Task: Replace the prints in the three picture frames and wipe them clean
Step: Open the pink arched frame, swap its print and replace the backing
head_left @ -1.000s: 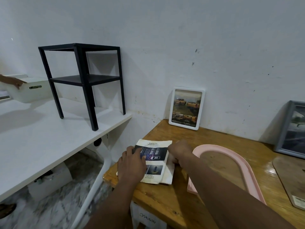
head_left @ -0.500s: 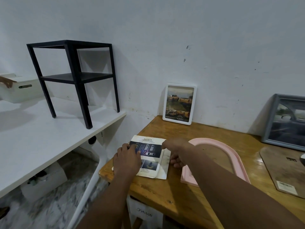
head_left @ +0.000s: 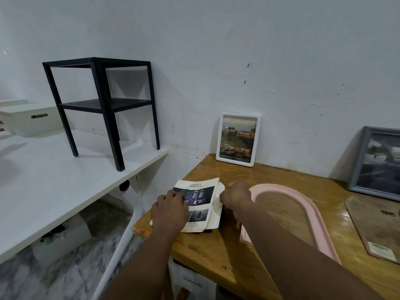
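Note:
A stack of paper prints (head_left: 200, 192), the top one headed "SAFETY", lies at the wooden table's (head_left: 218, 254) left front corner. My left hand (head_left: 170, 210) presses flat on the stack's left side, fingers spread. My right hand (head_left: 234, 197) pinches the stack's right edge with curled fingers. An arch-shaped pink frame (head_left: 320, 226) lies flat, glassless, just right of my right arm. A white frame (head_left: 238, 139) with a truck print leans on the wall. A grey frame (head_left: 376, 163) leans at the far right. A brown backing board (head_left: 376, 230) lies flat before it.
A white desk (head_left: 54, 182) stands to the left with a black two-tier metal stand (head_left: 104, 105) and a white storage box (head_left: 32, 121) on it. A gap to the floor separates the desk from the table. A labelled box (head_left: 192, 284) sits under the table.
The view has shifted a little. Both hands stay on the print stack, with my right hand now at its right edge, fingers curled. The other person's hand on the white box is gone.

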`<state>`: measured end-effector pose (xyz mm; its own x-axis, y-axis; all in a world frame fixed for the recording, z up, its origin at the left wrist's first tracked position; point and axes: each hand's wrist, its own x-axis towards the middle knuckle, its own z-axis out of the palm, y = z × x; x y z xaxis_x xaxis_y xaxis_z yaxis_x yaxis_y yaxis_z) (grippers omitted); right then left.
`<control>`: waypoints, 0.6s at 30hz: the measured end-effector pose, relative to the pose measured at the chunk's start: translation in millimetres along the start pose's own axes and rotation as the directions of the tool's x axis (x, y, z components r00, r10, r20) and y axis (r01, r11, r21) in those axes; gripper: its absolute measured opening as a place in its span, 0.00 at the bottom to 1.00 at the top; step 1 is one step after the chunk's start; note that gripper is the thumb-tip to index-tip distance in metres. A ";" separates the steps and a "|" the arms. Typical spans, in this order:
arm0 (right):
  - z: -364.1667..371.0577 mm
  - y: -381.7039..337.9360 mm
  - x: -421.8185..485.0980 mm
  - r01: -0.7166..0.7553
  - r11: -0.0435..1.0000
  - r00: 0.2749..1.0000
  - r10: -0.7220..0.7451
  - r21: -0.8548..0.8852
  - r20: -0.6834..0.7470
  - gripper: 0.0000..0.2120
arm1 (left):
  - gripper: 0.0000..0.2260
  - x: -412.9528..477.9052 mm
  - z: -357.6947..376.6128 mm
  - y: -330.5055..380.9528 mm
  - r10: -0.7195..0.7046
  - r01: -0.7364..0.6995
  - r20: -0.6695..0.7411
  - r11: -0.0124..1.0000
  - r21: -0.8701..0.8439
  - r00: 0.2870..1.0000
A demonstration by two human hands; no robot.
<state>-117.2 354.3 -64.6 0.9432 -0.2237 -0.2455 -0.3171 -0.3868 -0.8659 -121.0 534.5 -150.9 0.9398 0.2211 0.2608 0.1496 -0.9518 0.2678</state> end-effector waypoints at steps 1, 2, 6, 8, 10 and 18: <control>-0.5 0.6 -0.4 0.037 0.999 0.999 -0.037 -0.010 -0.019 0.19 | 0.21 0.7 -1.5 0.3 0.007 -0.008 0.022 1.000 0.022 1.000; -1.4 1.1 -0.5 0.063 0.998 0.997 -0.063 -0.019 -0.041 0.20 | 0.22 1.4 -3.1 0.9 0.016 -0.017 0.042 0.999 0.043 0.999; -10.2 0.9 -0.4 0.096 0.995 0.992 -0.097 -0.021 -0.083 0.20 | 0.22 0.5 -9.9 7.2 0.028 -0.034 0.080 0.996 0.080 0.996; -13.9 1.9 -0.9 0.099 0.995 0.991 -0.100 -0.015 -0.086 0.20 | 0.22 -0.4 -11.2 9.7 0.030 -0.038 0.088 0.995 0.089 0.996; -17.0 3.9 -1.0 0.119 0.993 0.988 -0.121 -0.025 -0.098 0.20 | 0.22 -0.1 -11.2 9.9 0.037 -0.044 0.089 0.996 0.082 0.995; -67.1 27.7 6.1 0.097 0.994 0.981 -0.105 -0.058 -0.160 0.15 | 0.21 4.7 -11.8 0.8 0.092 -0.102 0.085 0.987 0.122 0.992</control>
<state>-126.8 282.2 -60.9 0.9432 -0.3224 -0.0800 -0.2293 -0.4580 -0.8589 -120.1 537.3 -138.5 0.9723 0.1139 0.2042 0.0896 -0.9882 0.1245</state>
